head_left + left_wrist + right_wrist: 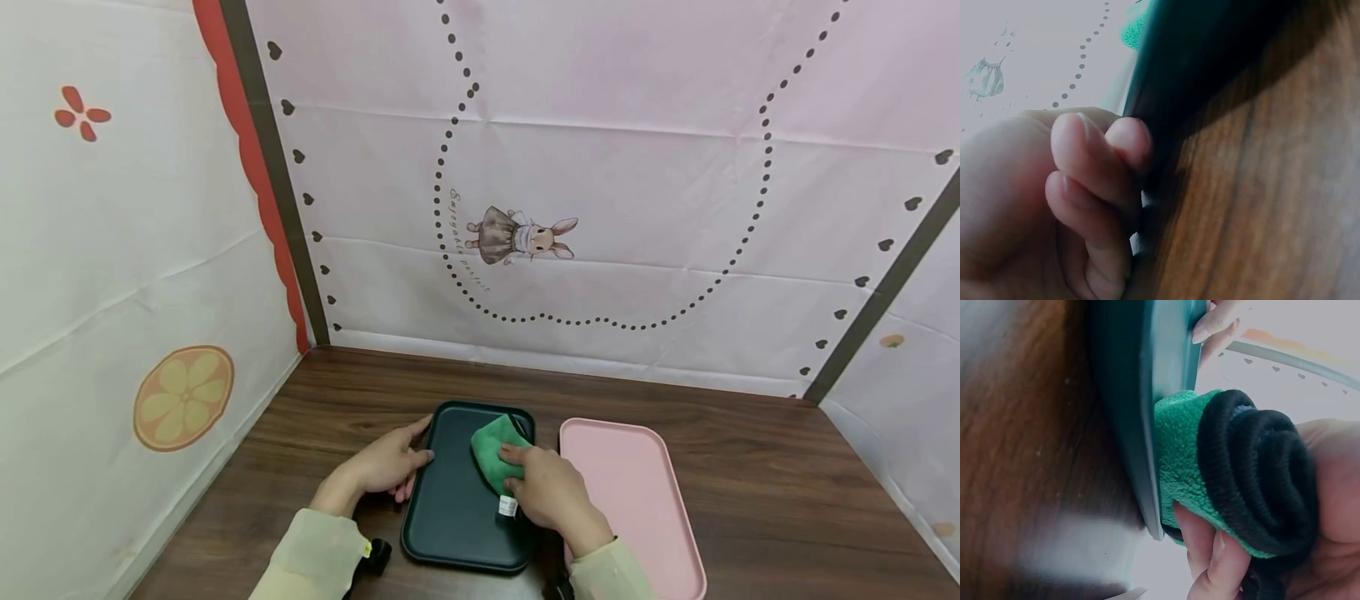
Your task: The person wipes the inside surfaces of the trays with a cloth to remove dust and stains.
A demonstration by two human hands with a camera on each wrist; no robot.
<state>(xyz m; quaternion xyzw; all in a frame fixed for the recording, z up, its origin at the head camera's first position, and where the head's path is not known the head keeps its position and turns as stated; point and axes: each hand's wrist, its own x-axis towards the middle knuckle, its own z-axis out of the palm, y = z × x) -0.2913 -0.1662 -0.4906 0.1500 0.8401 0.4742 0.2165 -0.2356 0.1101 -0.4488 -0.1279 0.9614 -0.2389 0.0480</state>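
A dark green rectangular tray point(459, 521) lies on the wooden table. My left hand point(384, 463) grips its left edge, the thumb over the rim and the other fingers curled at the side; in the left wrist view those fingers point(1094, 169) sit close against the table. My right hand point(555, 493) holds a folded green cloth point(491, 450) against the tray's upper right part. A white label point(507, 506) hangs from the cloth. In the right wrist view the fluffy cloth point(1179, 456) shows a black ribbed edge and touches the tray's surface.
A pink tray point(626, 479) lies right of the green one, partly under my right forearm. Brown wooden tabletop point(780, 492) extends to both sides. Printed white fabric walls point(637, 208) close in the back, left and right.
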